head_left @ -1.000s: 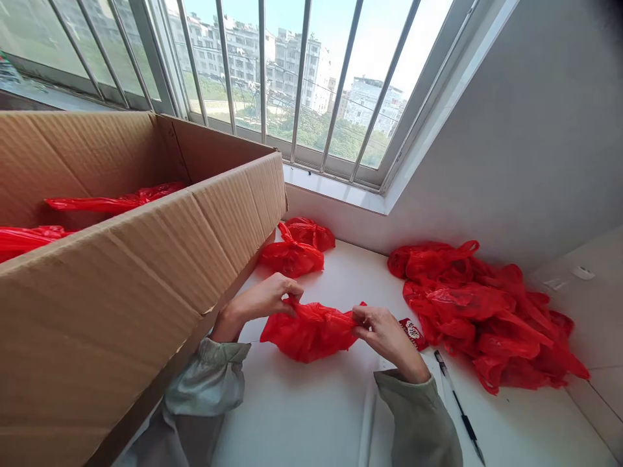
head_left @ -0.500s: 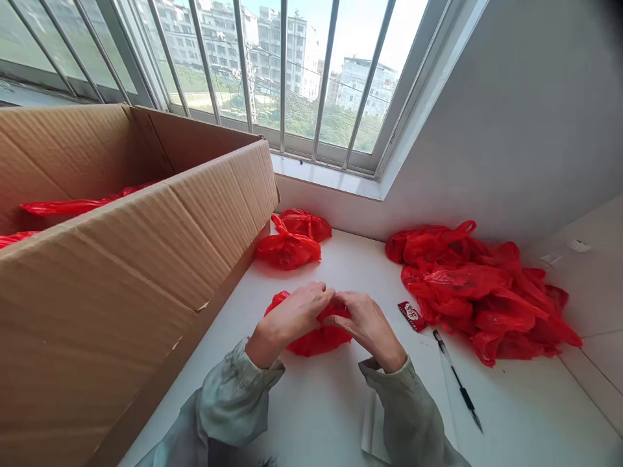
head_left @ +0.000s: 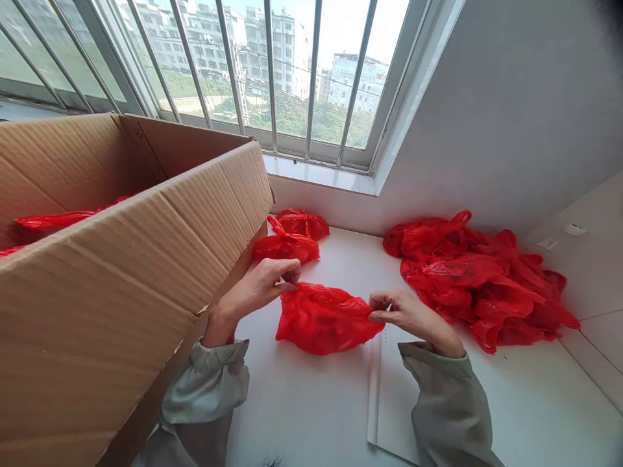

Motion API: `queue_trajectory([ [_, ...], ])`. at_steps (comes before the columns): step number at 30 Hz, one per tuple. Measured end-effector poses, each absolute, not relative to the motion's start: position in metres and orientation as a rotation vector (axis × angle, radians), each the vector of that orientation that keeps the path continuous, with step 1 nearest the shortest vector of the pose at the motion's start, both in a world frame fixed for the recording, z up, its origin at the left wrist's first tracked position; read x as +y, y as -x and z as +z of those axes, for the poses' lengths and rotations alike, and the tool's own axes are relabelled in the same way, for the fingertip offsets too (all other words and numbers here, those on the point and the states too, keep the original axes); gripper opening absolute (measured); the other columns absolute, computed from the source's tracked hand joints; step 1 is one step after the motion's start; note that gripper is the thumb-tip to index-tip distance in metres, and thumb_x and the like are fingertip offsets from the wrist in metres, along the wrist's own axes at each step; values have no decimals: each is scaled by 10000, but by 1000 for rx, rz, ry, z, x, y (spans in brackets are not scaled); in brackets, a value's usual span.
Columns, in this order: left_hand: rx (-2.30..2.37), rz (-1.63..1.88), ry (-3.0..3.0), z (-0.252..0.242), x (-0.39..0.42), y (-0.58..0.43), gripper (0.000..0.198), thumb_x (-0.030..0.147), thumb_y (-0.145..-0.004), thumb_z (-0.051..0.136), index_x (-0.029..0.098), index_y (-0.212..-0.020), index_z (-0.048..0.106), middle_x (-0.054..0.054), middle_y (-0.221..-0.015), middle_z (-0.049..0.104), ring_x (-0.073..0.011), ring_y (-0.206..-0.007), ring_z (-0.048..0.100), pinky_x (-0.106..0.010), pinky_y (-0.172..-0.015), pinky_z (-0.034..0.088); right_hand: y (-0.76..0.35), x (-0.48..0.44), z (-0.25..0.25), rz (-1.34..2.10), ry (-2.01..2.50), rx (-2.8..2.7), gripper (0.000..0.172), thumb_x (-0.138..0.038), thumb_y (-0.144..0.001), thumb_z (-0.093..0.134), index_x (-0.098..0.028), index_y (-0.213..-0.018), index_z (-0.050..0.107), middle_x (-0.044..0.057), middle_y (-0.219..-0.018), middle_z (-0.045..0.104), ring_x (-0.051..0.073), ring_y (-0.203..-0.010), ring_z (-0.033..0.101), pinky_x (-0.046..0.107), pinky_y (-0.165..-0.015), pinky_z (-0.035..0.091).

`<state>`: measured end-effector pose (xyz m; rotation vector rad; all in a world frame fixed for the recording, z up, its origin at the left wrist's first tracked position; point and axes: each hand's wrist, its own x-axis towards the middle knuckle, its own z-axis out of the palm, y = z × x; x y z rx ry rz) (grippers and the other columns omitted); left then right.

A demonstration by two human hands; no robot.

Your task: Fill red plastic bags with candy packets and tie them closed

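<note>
Pinching a red bag point(head_left: 331, 327) at opposite sides, left hand point(head_left: 265, 282) and right hand point(head_left: 406, 311) well apart, both apparently curled inward.

From close above and behind my left grip point(head_left: 268, 281) and right grip point(head_left: 403, 309), my head camera looks forward and down.

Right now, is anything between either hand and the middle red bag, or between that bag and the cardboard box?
Nothing visible intervenes: the left hand and right hand both pinch the red bag by its upper edge. Toward the cardboard box, the left wrist crosses the direct line, and the box's side wall stands beyond.
</note>
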<state>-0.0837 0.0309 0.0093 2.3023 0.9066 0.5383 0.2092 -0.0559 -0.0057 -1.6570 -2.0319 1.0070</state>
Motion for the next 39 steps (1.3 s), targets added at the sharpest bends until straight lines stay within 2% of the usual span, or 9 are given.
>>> queue_trajectory([
  [4, 911, 504, -2331, 11, 22, 82, 93, 203, -831, 507, 194, -922, 525, -8, -944, 598, -158, -872, 547, -279, -799, 444, -203, -63, -1, 1014, 1747, -2000, 127, -303, -719, 645, -222, -816, 640, -24, -734, 597, 133, -691, 508, 227, -602, 357],
  [6, 872, 400, -2388, 12, 11, 72, 404, 194, -770, 611, 228, -1155, 491, -40, -1189, 560, -217, -1115, 496, -331, -935, 415, -191, -63, 1, 1001, 1673, -1977, 250, -361, -728, 672, -245, -948, 641, -18, -834, 632, 142, -743, 534, 229, -633, 381],
  [8, 852, 357, -2453, 12, 1, 59, 591, 188, -739, 668, 259, -1276, 431, -55, -1317, 488, -248, -1235, 411, -359, -985, 388, -179, -61, 2, 947, 1584, -1990, 200, -405, -781, 628, -235, -887, 634, -32, -772, 611, 129, -685, 501, 230, -595, 358],
  [12, 851, 411, -2535, 15, -2, 44, 121, 224, -880, 529, 185, -970, 600, -30, -946, 617, -165, -835, 556, -268, -704, 425, -164, -54, -3, 840, 1588, -1960, 276, -402, -841, 537, -189, -674, 588, -37, -612, 510, 108, -588, 414, 238, -528, 295],
  [15, 797, 529, -2473, 22, 6, 56, 223, 268, -907, 508, 156, -730, 585, 12, -703, 573, -109, -646, 495, -234, -582, 357, -171, -50, -5, 807, 1536, -1830, 244, -366, -829, 530, -178, -698, 616, -20, -657, 549, 118, -643, 468, 228, -577, 348],
  [21, 818, 930, -2000, 29, 11, 76, 212, 340, -873, 577, 159, -766, 552, 30, -705, 511, -87, -632, 436, -204, -544, 337, -193, -49, -8, 675, 1570, -1430, 141, -314, -751, 590, -179, -749, 628, -8, -694, 590, 121, -615, 514, 231, -586, 403],
  [28, 765, 993, -1679, 36, 1, 70, 141, 300, -834, 624, 170, -806, 574, 8, -761, 566, -110, -681, 512, -224, -601, 416, -189, -64, 8, 776, 1285, -1268, 130, -314, -757, 647, -190, -772, 608, -5, -727, 583, 122, -669, 523, 241, -628, 439],
  [34, 711, 750, -1839, 54, -13, 83, 175, 278, -795, 645, 168, -693, 556, 27, -662, 543, -96, -603, 480, -208, -530, 379, -187, -76, 23, 719, 1195, -1202, 157, -333, -805, 651, -227, -901, 586, -6, -796, 560, 114, -688, 529, 229, -609, 451],
  [39, 533, 333, -2106, 59, -19, 87, 111, 259, -837, 628, 158, -790, 629, 11, -714, 622, -109, -659, 533, -199, -589, 392, -179, -96, 39, 299, 1199, -1278, 196, -249, -813, 664, -250, -997, 598, 24, -941, 598, 157, -846, 572, 302, -740, 483],
])
